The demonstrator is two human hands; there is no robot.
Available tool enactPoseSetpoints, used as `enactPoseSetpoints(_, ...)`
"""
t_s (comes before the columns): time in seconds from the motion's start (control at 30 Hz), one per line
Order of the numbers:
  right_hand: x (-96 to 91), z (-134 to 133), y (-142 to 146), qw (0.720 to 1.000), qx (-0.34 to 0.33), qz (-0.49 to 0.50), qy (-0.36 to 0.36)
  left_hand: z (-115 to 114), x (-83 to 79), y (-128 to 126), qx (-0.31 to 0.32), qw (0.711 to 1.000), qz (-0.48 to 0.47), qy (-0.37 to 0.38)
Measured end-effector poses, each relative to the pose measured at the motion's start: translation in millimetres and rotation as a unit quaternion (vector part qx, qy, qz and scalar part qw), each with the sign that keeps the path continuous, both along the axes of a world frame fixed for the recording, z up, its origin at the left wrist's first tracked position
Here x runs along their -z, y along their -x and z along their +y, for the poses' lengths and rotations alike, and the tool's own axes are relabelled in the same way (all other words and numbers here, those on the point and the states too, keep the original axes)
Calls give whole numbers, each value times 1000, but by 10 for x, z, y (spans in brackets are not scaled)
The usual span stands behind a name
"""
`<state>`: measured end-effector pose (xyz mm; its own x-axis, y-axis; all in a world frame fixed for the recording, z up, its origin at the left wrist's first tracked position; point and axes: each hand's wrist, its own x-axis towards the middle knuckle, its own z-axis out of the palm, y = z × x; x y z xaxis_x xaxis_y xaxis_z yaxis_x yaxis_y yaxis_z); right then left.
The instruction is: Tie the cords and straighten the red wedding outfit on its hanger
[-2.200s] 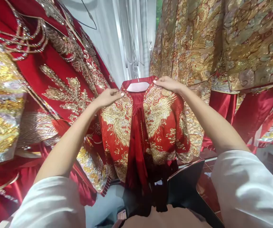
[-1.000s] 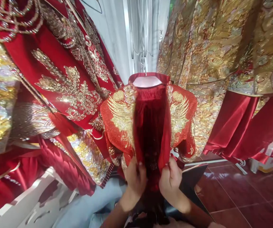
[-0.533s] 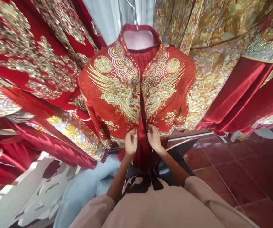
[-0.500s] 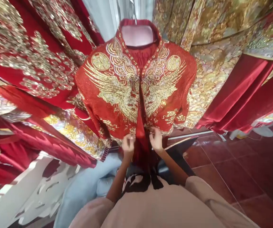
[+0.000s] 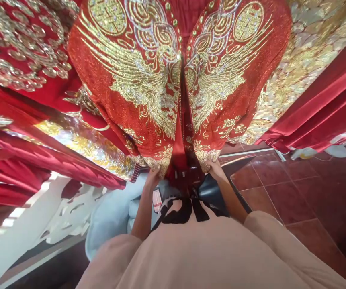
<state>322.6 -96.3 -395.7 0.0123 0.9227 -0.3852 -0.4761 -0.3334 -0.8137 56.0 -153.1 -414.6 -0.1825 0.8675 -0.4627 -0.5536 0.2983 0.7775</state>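
A red jacket (image 5: pixel 124 96) with gold phoenix-like wing embroidery hangs in front of me, its front parted down the middle. At the lower hem on the left side, my left hand (image 5: pixel 154 175) grips the cloth, fingers closed on the edge. My right hand (image 5: pixel 216 169) pinches the hem of the other front panel, thumb on the embroidered border. A strip of dark red lining shows between the two panels. The jacket's collar lies outside the top of the view.
Red garments with gold sequins (image 5: pixel 19 44) hang on the left, and a gold sequined garment (image 5: pixel 305 68) hangs on the right. Below are a pale blue upholstered seat (image 5: pixel 109 216), a white carved panel (image 5: pixel 34 216) and a red tiled floor (image 5: pixel 299 196).
The jacket appears larger and closer, its collar now out of view. My hands have spread apart and pull the two hem corners toward me, and a label-like card shows by my left forearm.
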Motion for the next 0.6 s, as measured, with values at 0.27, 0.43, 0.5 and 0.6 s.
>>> enactPoseSetpoints(0.27,-171,-439,376,998,28,-33,50,-156,-283,-575,61,997,-43,-5)
enactPoseSetpoints(0.43,-373,-589,547,997,58,13,52,-169,-437,-885,31,998,-45,-19)
enactPoseSetpoints(0.5,-477,-648,592,996,78,30,40,-185,-518,-982,8,999,-42,-33)
enactPoseSetpoints(0.6,-624,-701,616,995,82,48,32,-203,-635,-1103,-36,997,-27,-68)
